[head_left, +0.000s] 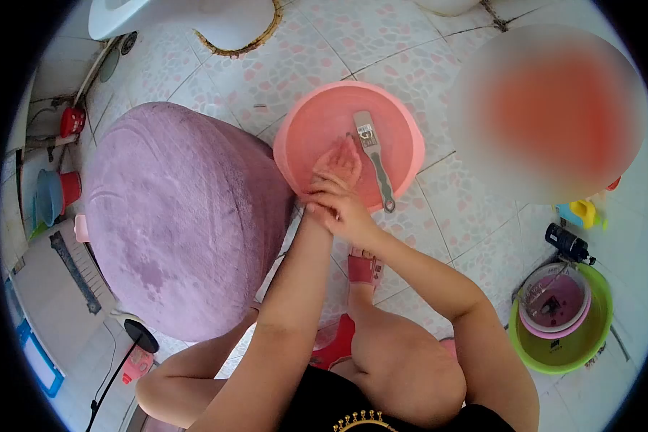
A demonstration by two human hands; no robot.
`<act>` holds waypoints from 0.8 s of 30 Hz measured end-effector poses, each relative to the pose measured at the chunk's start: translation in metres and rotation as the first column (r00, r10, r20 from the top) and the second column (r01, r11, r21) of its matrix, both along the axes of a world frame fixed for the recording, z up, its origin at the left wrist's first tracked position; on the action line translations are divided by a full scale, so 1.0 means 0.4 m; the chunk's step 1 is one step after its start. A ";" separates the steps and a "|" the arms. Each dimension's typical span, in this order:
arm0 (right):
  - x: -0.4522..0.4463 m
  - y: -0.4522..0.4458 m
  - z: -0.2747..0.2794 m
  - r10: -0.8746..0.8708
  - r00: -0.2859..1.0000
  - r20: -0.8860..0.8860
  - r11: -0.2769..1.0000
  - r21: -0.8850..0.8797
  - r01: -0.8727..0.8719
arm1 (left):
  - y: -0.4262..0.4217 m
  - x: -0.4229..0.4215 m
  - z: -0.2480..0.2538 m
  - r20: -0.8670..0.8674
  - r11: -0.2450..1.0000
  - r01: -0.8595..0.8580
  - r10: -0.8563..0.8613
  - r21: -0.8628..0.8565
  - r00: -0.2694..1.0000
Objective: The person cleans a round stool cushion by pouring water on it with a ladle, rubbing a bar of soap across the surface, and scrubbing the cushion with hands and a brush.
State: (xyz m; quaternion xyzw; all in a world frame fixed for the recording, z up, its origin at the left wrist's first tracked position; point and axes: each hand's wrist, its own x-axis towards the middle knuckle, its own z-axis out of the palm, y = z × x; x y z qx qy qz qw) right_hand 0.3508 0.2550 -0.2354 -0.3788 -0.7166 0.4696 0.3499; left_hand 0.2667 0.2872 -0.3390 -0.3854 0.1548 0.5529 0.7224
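Note:
A pink basin sits on the tiled floor. My left hand is over its near side, palm up and empty, its fingers apart. The fingers of my right hand are wrapped around my left wrist near the basin's front rim. A grey long-handled tool with a label on its flat head lies in the basin to the right of my left hand, its handle end over the near rim. Whether the basin holds water is hard to tell.
A large purple plush-covered seat stands close left of the basin. At the right are a green basin holding smaller bowls and a dark bottle. A white toilet base is at the top. A blurred round area covers the upper right.

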 end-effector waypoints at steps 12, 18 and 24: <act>0.022 0.176 -0.068 0.388 0.842 0.374 0.910 -0.011 -0.414 | -0.033 -0.007 -0.001 -0.820 0.870 0.417 -0.429 -0.262 0.379; -0.059 0.250 -0.235 -0.232 0.922 0.310 0.934 -0.193 0.300 | -0.044 -0.057 -0.057 -0.868 0.941 0.240 -0.318 -0.240 0.382; -0.073 0.208 -0.315 -0.427 0.879 0.213 0.740 -0.476 0.475 | -0.044 -0.015 -0.052 -0.773 0.968 -0.009 -0.195 -0.251 0.604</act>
